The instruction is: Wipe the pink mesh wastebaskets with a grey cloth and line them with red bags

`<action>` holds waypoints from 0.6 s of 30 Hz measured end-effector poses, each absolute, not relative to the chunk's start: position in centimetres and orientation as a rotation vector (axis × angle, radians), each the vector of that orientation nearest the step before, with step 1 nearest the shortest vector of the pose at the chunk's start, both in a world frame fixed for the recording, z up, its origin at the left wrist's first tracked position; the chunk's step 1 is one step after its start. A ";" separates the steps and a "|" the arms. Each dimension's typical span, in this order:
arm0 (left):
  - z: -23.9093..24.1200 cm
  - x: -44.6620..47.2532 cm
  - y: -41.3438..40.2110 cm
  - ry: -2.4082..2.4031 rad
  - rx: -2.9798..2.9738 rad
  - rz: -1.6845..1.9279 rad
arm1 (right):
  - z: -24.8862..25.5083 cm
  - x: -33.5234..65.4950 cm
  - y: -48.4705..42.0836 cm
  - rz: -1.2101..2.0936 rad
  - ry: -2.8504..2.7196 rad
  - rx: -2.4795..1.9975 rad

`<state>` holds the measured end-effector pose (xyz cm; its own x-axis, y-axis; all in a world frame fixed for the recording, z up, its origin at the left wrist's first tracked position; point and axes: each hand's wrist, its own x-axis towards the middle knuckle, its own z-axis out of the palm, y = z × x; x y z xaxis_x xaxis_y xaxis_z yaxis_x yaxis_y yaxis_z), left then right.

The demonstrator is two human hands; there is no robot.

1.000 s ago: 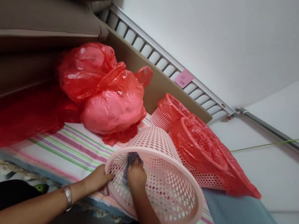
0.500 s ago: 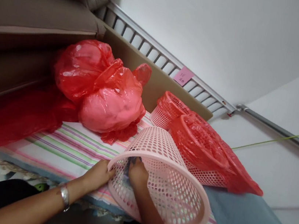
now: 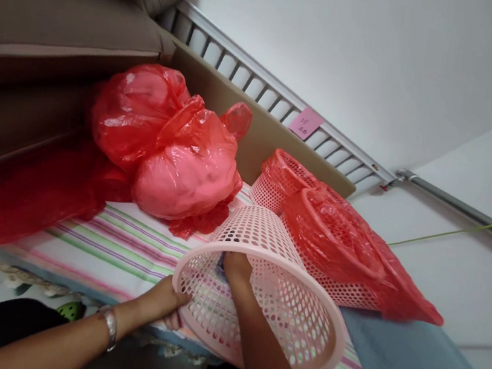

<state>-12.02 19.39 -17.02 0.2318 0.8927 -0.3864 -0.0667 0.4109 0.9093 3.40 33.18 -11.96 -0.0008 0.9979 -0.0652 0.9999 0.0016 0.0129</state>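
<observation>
A pale pink perforated plastic basket (image 3: 266,236) lies tilted on its side on the striped cloth (image 3: 126,253), its mouth facing me. My left hand (image 3: 169,303) grips the rim at its left, thumb inside and fingers outside below. Deep in the basket, my right hand (image 3: 238,269) is closed against the upper left inner wall. A bit of dark bluish cloth shows beside its fingers; most of the cloth and the fingertips are hidden by the hand and rim.
Red plastic bags (image 3: 188,170) with pink contents sit behind on the left. More baskets wrapped in red plastic (image 3: 339,234) stand at the right. Brown padded furniture (image 3: 69,7) fills the upper left. A slatted metal rail (image 3: 242,83) carries a pink note (image 3: 306,123).
My right hand has reached deeper into the basket, along the inner wall. My left hand keeps the rim, with its grip shifted slightly lower.
</observation>
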 end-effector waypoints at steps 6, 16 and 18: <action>-16.9 -11.5 19.3 1.158 0.969 0.863 | -12.2 2.6 24.0 0.022 2.211 2.080; -14.3 -12.2 19.3 1.278 1.282 0.976 | -12.6 4.0 20.3 -0.090 2.308 2.034; -13.6 -12.8 19.6 1.301 1.358 1.017 | -11.9 3.9 23.8 -0.080 2.227 2.122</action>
